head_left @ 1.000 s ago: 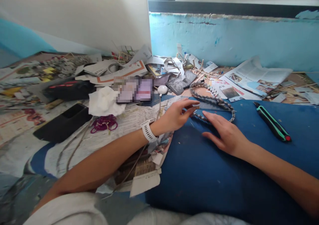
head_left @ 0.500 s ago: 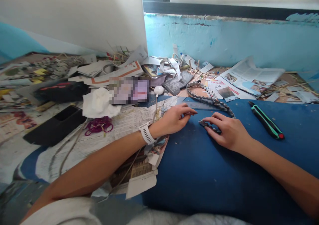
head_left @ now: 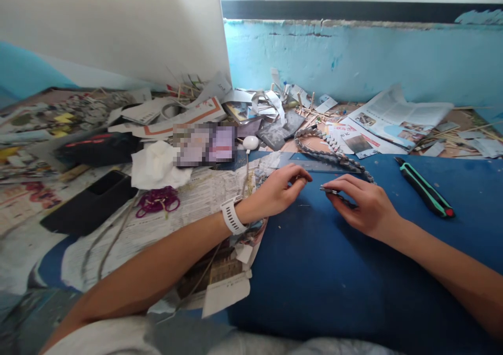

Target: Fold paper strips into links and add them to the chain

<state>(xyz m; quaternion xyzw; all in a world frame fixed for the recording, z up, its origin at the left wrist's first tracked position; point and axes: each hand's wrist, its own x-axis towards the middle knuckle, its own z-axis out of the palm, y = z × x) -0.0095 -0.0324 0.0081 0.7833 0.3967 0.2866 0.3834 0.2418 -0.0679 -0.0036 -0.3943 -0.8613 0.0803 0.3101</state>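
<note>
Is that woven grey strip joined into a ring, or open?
Open, it appears: the woven grey strip has one end in the right hand, while the other curls back beside the printed papers.

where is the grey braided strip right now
In the head view, right of centre, the grey braided strip has one end in the right hand and curves behind it toward the printed papers at the back.

slotted white wristband (head_left: 232, 216), pale clothing (head_left: 104, 338)
</note>
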